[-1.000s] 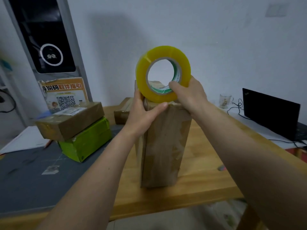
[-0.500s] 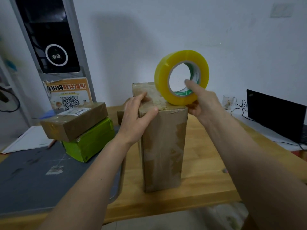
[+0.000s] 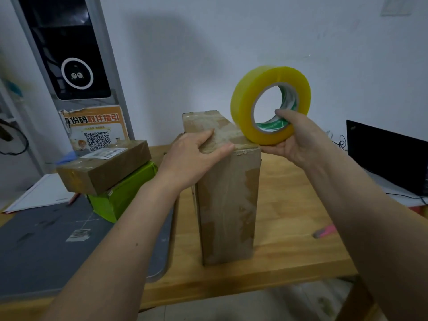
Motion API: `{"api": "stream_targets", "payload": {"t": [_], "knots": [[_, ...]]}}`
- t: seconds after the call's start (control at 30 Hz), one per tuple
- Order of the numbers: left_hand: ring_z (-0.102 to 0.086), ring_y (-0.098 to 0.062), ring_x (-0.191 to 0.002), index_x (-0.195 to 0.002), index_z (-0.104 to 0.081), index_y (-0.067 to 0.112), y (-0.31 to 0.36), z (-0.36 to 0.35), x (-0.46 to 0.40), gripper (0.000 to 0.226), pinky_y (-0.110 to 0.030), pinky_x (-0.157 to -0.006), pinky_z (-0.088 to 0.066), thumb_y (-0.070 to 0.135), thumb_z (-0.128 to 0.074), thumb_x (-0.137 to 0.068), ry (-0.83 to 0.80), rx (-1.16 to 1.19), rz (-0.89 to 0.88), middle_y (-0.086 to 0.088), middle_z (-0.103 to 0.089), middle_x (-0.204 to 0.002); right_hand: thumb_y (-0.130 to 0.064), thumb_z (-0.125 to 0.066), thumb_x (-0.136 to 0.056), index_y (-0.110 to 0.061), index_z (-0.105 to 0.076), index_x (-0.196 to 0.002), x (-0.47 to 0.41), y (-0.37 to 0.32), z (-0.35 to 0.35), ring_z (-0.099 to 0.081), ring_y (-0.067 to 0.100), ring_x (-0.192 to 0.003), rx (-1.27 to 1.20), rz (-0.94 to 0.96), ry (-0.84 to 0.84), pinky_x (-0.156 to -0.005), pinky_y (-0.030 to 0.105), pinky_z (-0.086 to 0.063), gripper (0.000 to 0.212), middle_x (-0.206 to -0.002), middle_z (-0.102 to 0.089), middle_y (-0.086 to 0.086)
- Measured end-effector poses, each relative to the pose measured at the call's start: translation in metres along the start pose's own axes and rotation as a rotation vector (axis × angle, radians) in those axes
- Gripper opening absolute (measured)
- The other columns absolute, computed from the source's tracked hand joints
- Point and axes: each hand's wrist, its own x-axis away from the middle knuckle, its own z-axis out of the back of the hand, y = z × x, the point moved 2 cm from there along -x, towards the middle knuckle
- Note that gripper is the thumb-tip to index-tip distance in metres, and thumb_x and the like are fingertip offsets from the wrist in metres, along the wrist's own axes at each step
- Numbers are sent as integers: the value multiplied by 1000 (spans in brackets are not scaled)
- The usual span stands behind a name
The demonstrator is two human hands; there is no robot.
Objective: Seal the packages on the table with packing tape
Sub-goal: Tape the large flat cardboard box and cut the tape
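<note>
cardboard box [image 3: 228, 205] upright under flat left hand [image 3: 192, 156]; right hand [image 3: 294, 140] gripping yellow tape roll [image 3: 269, 104]

Laptop [image 3: 391, 156] at the desk's right edge, cut off by the frame. Small brown box [image 3: 172, 149] behind the tall upright box [image 3: 228, 200], mostly hidden by the left hand [image 3: 192, 158]. Lower rim of the tape roll [image 3: 271, 103] covered by the right hand [image 3: 294, 140]. Pink object [image 3: 324, 230] near the desk's right edge, blurred, partly behind the right forearm. Green box [image 3: 122, 195] half covered by a flat brown parcel [image 3: 104, 167]. Parcel label print too small to read.
</note>
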Motion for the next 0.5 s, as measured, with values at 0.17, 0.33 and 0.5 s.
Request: {"api": "stream_targets", "payload": {"t": [0.17,0.33,0.5], "knots": [[-41,-15,-135,-147,-43,32,3,0,-2,100,-43,-110,-38,89,-42,-65,-27,-29,12,7,-45,-149,-44,-68,-88,-16,-54,-128,-1,15,7,-73,34,-86,-266,-76,-25,-66,52,-60,51,-112,-70,17],[-42,-13,-133,-146,-43,32,-1,1,0,89,-40,-108,-39,84,-47,-74,-38,-20,17,10,-46,-147,-50,-67,-86,-18,-52,-131,-5,22,16,-71,38,-92,-314,-84,4,-75,61,-56,57,-120,-65,19],[-40,-10,-134,-146,-44,32,0,1,0,90,-34,-106,-35,84,-46,-72,-42,7,14,12,-46,-147,-43,-66,-88,-19,-52,-122,-6,33,25,-72,37,-90,-317,-50,-42,-67,56,-58,43,-120,-64,18]]}}
